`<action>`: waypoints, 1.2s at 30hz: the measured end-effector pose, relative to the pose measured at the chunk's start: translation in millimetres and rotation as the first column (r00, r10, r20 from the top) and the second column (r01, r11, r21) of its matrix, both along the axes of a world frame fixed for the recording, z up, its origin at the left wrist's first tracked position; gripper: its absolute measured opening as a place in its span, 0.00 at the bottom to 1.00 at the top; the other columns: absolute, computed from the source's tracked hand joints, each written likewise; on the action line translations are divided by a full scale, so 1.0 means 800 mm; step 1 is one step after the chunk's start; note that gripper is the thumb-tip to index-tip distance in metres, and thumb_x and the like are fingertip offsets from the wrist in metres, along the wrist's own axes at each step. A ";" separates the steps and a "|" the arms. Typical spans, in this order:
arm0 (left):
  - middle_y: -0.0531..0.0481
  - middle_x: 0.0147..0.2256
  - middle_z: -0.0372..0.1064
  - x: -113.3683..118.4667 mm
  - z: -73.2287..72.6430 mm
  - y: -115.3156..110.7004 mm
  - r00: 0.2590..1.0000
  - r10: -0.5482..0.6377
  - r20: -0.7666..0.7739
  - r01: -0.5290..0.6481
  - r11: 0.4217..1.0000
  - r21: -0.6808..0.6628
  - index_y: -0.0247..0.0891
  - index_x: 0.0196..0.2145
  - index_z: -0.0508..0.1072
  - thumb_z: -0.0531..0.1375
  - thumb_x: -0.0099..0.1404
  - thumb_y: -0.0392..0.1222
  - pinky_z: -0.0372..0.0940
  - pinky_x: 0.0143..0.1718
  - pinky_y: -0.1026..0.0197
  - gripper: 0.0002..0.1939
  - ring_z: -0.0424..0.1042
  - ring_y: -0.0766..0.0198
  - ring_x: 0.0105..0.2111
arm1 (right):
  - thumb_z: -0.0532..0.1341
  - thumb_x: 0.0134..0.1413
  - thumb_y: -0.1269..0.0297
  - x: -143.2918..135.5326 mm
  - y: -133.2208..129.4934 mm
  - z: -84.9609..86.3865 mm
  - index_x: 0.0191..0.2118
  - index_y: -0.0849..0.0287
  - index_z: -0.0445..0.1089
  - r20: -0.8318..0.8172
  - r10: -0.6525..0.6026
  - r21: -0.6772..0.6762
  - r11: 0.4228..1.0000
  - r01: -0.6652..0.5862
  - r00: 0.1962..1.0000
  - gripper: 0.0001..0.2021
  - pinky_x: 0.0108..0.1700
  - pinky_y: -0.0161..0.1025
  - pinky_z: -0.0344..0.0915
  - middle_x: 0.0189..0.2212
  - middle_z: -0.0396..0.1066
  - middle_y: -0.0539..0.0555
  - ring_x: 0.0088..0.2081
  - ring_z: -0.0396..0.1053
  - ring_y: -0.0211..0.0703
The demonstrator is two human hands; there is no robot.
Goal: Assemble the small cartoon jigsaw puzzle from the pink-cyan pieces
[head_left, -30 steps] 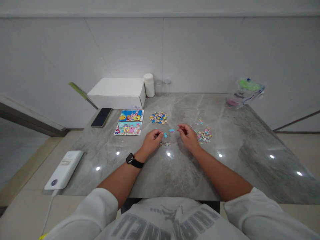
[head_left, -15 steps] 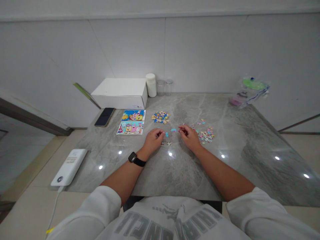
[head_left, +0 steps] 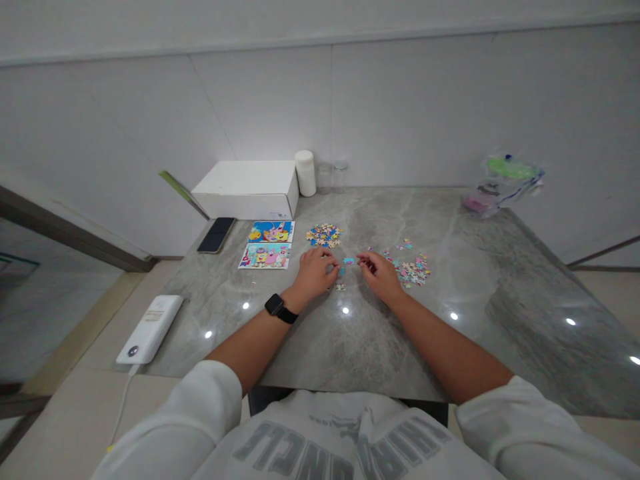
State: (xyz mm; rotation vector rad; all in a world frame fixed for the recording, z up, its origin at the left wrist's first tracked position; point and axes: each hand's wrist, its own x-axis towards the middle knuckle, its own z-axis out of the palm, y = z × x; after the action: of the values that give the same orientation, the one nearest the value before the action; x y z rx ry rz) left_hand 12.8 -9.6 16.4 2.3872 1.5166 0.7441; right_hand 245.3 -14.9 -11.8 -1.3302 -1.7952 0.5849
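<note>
My left hand (head_left: 317, 272), with a black watch on its wrist, is closed beside a small blue puzzle piece (head_left: 341, 272); what its fingertips hold, if anything, is too small to tell. My right hand (head_left: 378, 271) is pinched, its content likewise hidden. Between the hands lies a blue and pink piece (head_left: 349, 261). A light piece (head_left: 341, 287) rests nearer to me. A pile of blue and yellow pieces (head_left: 324, 235) is behind my left hand, and a mixed pile (head_left: 413, 270) spreads right of my right hand. Two cartoon picture cards (head_left: 265, 256) lie at the left.
On the grey table (head_left: 360, 347) stand a white box (head_left: 245, 190), a white bottle (head_left: 305, 173) and two clear glasses (head_left: 339, 177). A phone (head_left: 217, 235) and a white power bank (head_left: 151, 329) are at the left. A plastic bag (head_left: 503, 183) sits back right.
My left hand has moved right over the small blue piece, its fingers more bunched. My right hand has hardly moved. The camera view has shifted slightly.
</note>
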 end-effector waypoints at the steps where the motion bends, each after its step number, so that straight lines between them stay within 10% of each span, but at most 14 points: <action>1: 0.44 0.50 0.75 0.002 0.001 0.004 1.000 0.006 -0.014 -0.006 1.000 0.003 0.45 0.41 0.84 0.65 0.70 0.45 0.62 0.56 0.43 0.07 0.70 0.48 0.53 | 0.57 0.63 0.63 0.000 0.000 0.000 0.50 0.54 0.76 -0.001 0.002 0.004 1.000 -0.002 1.000 0.15 0.48 0.44 0.72 0.42 0.80 0.55 0.40 0.76 0.47; 17: 0.43 0.54 0.75 -0.056 -0.003 0.018 0.997 0.037 -0.072 -0.033 0.998 0.057 0.43 0.52 0.81 0.62 0.72 0.39 0.65 0.58 0.45 0.14 0.72 0.49 0.54 | 0.57 0.62 0.66 0.001 0.004 -0.004 0.50 0.55 0.77 0.023 -0.014 0.030 0.999 0.013 1.000 0.15 0.48 0.44 0.71 0.41 0.79 0.55 0.39 0.74 0.46; 36: 0.41 0.54 0.74 0.010 0.003 0.035 0.957 0.020 -0.289 -0.017 1.000 0.013 0.41 0.43 0.82 0.61 0.74 0.47 0.61 0.58 0.43 0.11 0.69 0.46 0.55 | 0.58 0.62 0.66 0.004 0.006 -0.005 0.48 0.55 0.77 0.037 0.008 0.059 0.998 -0.010 0.999 0.13 0.46 0.44 0.71 0.40 0.79 0.56 0.38 0.74 0.46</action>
State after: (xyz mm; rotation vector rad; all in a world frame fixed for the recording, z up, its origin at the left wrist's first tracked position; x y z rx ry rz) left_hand 20.5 18.5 18.8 2.5834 1.6446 0.4192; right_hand 248.8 -9.9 -15.8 -1.3016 -1.8355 0.5113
